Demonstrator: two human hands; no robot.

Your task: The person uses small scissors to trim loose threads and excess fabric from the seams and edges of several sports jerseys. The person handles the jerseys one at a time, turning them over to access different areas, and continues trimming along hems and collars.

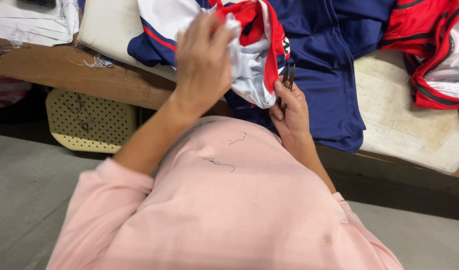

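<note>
Bunching a fold of the red, white and navy jersey (254,55) in its closed fingers, the left hand (202,60) lifts the cloth just above the table (89,75) edge. Right of that fold, the right hand (289,112) pinches a small pair of dark thread snips (288,77), their blades pointing up against the fabric (the raised fold hides the tips). Most of the jersey spreads navy over the table behind both hands. Farther right on the table lies a second red and white garment (434,55), well apart from the snips. Loose thread scraps (97,62) sit left of the jersey on the wood. Below the table edge stands a cream perforated basket (89,120), and stray threads cling to the person's pink sleeve (114,200).
</note>
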